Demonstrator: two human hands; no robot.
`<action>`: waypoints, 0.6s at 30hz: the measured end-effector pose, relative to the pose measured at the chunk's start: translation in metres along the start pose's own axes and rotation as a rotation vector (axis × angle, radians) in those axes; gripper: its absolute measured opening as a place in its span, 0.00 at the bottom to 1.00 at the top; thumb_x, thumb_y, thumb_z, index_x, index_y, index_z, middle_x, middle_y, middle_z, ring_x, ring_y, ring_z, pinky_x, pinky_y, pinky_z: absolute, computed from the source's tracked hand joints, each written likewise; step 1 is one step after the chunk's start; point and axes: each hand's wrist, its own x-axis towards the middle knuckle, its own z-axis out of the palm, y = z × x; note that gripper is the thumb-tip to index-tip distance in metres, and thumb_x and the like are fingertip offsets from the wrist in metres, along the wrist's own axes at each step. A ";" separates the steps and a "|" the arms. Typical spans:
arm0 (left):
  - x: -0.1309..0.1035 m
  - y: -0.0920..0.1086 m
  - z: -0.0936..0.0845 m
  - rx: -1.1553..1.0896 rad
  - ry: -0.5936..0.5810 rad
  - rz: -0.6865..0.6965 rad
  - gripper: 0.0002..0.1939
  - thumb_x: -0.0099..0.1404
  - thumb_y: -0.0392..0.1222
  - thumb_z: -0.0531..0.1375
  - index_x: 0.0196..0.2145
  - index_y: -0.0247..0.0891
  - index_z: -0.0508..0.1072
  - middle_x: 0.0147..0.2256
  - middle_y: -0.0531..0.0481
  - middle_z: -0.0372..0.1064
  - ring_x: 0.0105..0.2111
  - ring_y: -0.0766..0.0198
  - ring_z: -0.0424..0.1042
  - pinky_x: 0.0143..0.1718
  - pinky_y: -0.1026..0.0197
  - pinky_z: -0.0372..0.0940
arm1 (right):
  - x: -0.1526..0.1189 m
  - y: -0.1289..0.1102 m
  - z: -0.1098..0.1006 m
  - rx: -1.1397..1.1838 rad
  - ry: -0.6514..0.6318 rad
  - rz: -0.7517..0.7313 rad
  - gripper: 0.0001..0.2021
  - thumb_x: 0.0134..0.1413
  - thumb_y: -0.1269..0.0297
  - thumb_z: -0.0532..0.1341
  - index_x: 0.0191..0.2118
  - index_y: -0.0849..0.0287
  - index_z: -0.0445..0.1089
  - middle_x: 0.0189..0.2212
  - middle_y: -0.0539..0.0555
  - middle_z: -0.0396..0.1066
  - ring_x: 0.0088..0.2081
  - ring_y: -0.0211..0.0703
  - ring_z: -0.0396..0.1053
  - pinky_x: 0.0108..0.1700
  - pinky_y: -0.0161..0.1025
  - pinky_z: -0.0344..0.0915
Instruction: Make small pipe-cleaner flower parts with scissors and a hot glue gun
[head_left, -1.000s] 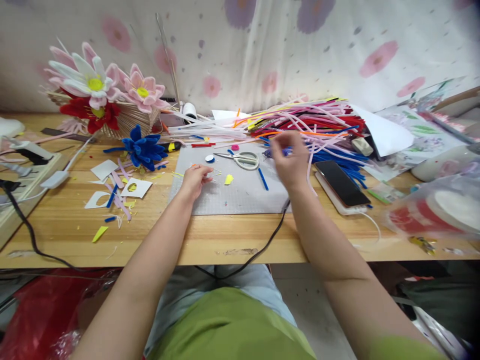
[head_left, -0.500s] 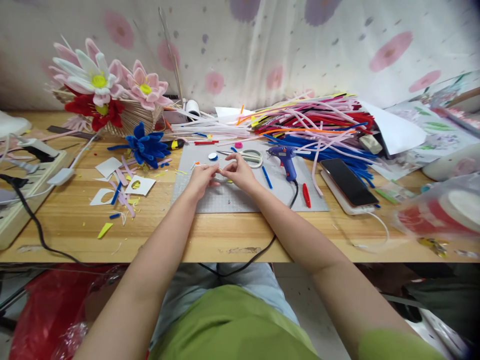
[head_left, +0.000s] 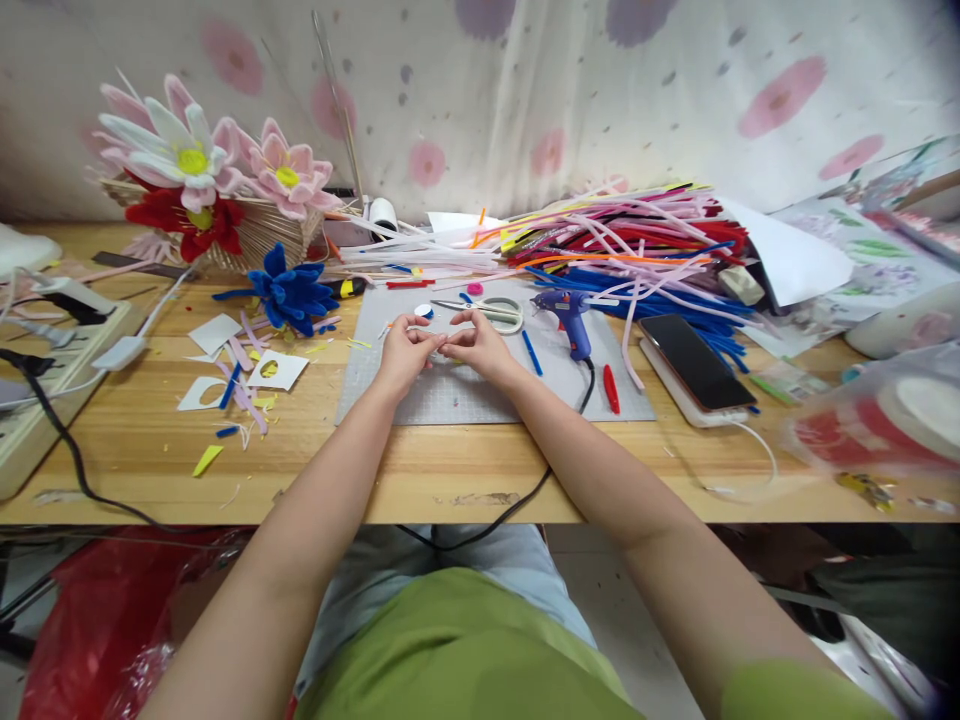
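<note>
Over the grey cutting mat (head_left: 480, 405), my left hand (head_left: 407, 352) and my right hand (head_left: 478, 348) meet fingertip to fingertip. Both are closed in a pinch, and whatever sits between the fingers is too small or hidden to name. Just behind them lie scissors (head_left: 501, 314) with pale handles and a small round blue-and-white piece (head_left: 424, 312). To the right of my right hand is a short blue pipe cleaner (head_left: 532, 353). A purple glue gun (head_left: 571, 322) rests farther right, its cord running to the table's front edge. A red piece (head_left: 611, 389) lies beside the cord.
Bundled pipe cleaners (head_left: 622, 240) cover the back. At left stand fuzzy flowers (head_left: 191, 160), a blue flower (head_left: 283, 290), paper scraps (head_left: 281, 370) and a power strip (head_left: 67, 390). On the right are a phone (head_left: 697, 362) on a white block and a bagged red cup (head_left: 870, 430).
My left fingers have curled and risen, with the thumb now reaching toward my right fingertips. My right hand stays nearly in place. The view has shifted slightly.
</note>
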 end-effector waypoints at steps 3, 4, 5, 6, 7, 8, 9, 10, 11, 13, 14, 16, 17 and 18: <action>0.001 -0.001 0.000 0.019 0.048 0.006 0.23 0.42 0.40 0.68 0.33 0.39 0.59 0.18 0.63 0.60 0.14 0.75 0.57 0.15 0.71 0.50 | 0.001 0.002 0.001 0.030 -0.038 0.002 0.23 0.32 0.65 0.66 0.36 0.55 0.56 0.20 0.41 0.69 0.24 0.34 0.67 0.30 0.33 0.61; 0.001 -0.001 0.001 0.026 0.053 0.004 0.24 0.42 0.41 0.68 0.32 0.39 0.58 0.17 0.63 0.59 0.14 0.76 0.56 0.15 0.71 0.50 | 0.002 0.003 0.001 0.036 -0.047 0.003 0.23 0.32 0.65 0.66 0.36 0.55 0.56 0.20 0.41 0.69 0.24 0.34 0.67 0.31 0.33 0.61; 0.001 -0.001 0.001 0.032 0.052 0.002 0.25 0.41 0.42 0.69 0.32 0.39 0.58 0.17 0.64 0.59 0.13 0.76 0.55 0.15 0.71 0.50 | 0.002 0.004 0.002 0.042 -0.051 0.003 0.23 0.31 0.65 0.66 0.36 0.55 0.56 0.20 0.41 0.69 0.24 0.34 0.67 0.31 0.33 0.61; 0.001 -0.001 0.001 0.037 0.047 -0.002 0.26 0.41 0.43 0.69 0.32 0.39 0.58 0.17 0.64 0.59 0.13 0.76 0.55 0.15 0.71 0.50 | 0.002 0.005 0.002 0.050 -0.054 0.004 0.23 0.31 0.65 0.66 0.36 0.55 0.56 0.20 0.41 0.70 0.24 0.34 0.67 0.31 0.33 0.61; 0.001 -0.001 0.001 0.039 0.040 -0.008 0.26 0.40 0.44 0.70 0.33 0.39 0.59 0.18 0.63 0.59 0.13 0.76 0.55 0.15 0.71 0.50 | 0.003 0.006 0.002 0.061 -0.053 0.005 0.23 0.31 0.65 0.67 0.36 0.55 0.56 0.20 0.41 0.70 0.24 0.34 0.67 0.32 0.34 0.61; 0.001 -0.001 0.001 0.035 0.032 -0.015 0.27 0.40 0.46 0.70 0.33 0.39 0.59 0.18 0.62 0.61 0.14 0.75 0.57 0.15 0.71 0.50 | 0.003 0.006 0.002 0.075 -0.052 0.010 0.23 0.31 0.65 0.67 0.35 0.55 0.56 0.20 0.41 0.70 0.24 0.33 0.68 0.32 0.34 0.61; 0.001 0.000 0.001 0.024 0.024 -0.026 0.27 0.41 0.48 0.69 0.34 0.39 0.60 0.20 0.60 0.63 0.15 0.74 0.59 0.15 0.71 0.51 | 0.003 0.006 0.002 0.087 -0.048 0.016 0.23 0.30 0.64 0.67 0.35 0.55 0.56 0.20 0.41 0.70 0.24 0.33 0.68 0.32 0.34 0.62; 0.001 0.000 0.001 0.008 0.014 -0.040 0.26 0.43 0.50 0.68 0.35 0.38 0.60 0.21 0.58 0.66 0.17 0.73 0.61 0.15 0.71 0.52 | 0.002 0.006 0.002 0.096 -0.043 0.025 0.23 0.30 0.64 0.68 0.35 0.55 0.56 0.20 0.41 0.70 0.24 0.34 0.68 0.32 0.34 0.62; 0.001 0.002 0.001 -0.013 0.003 -0.059 0.26 0.45 0.52 0.67 0.35 0.38 0.61 0.24 0.55 0.68 0.18 0.72 0.64 0.16 0.71 0.53 | 0.002 0.006 0.002 0.102 -0.038 0.035 0.24 0.30 0.63 0.68 0.35 0.55 0.56 0.20 0.42 0.70 0.24 0.34 0.68 0.32 0.34 0.62; 0.000 0.004 0.001 -0.055 -0.028 -0.099 0.24 0.48 0.55 0.65 0.35 0.37 0.63 0.28 0.51 0.71 0.21 0.71 0.66 0.17 0.70 0.55 | 0.002 0.005 0.001 0.110 -0.025 0.055 0.24 0.30 0.61 0.69 0.35 0.55 0.56 0.21 0.42 0.70 0.24 0.34 0.68 0.31 0.34 0.62; 0.000 0.006 0.000 -0.070 -0.044 -0.115 0.24 0.48 0.53 0.65 0.36 0.37 0.63 0.29 0.50 0.71 0.22 0.70 0.67 0.18 0.70 0.56 | 0.002 0.005 0.000 0.116 -0.019 0.060 0.24 0.30 0.61 0.69 0.35 0.55 0.57 0.21 0.42 0.70 0.24 0.34 0.68 0.30 0.34 0.62; -0.001 0.007 -0.001 -0.084 -0.069 -0.128 0.24 0.45 0.46 0.67 0.38 0.36 0.64 0.30 0.49 0.72 0.23 0.70 0.68 0.19 0.70 0.58 | 0.001 0.005 -0.001 0.129 -0.004 0.062 0.24 0.31 0.61 0.69 0.35 0.55 0.57 0.21 0.42 0.70 0.24 0.34 0.68 0.30 0.34 0.62; -0.001 0.007 -0.001 -0.085 -0.072 -0.128 0.26 0.43 0.42 0.68 0.39 0.36 0.63 0.30 0.49 0.72 0.24 0.69 0.69 0.19 0.69 0.59 | 0.001 0.005 -0.001 0.129 0.005 0.060 0.24 0.31 0.61 0.68 0.35 0.55 0.56 0.21 0.42 0.70 0.24 0.34 0.67 0.30 0.34 0.61; -0.001 0.006 -0.001 -0.083 -0.059 -0.122 0.27 0.42 0.39 0.68 0.39 0.36 0.63 0.29 0.50 0.72 0.24 0.69 0.69 0.20 0.69 0.59 | 0.001 0.004 -0.002 0.123 0.012 0.057 0.24 0.31 0.61 0.68 0.35 0.55 0.56 0.21 0.42 0.70 0.24 0.33 0.67 0.30 0.34 0.61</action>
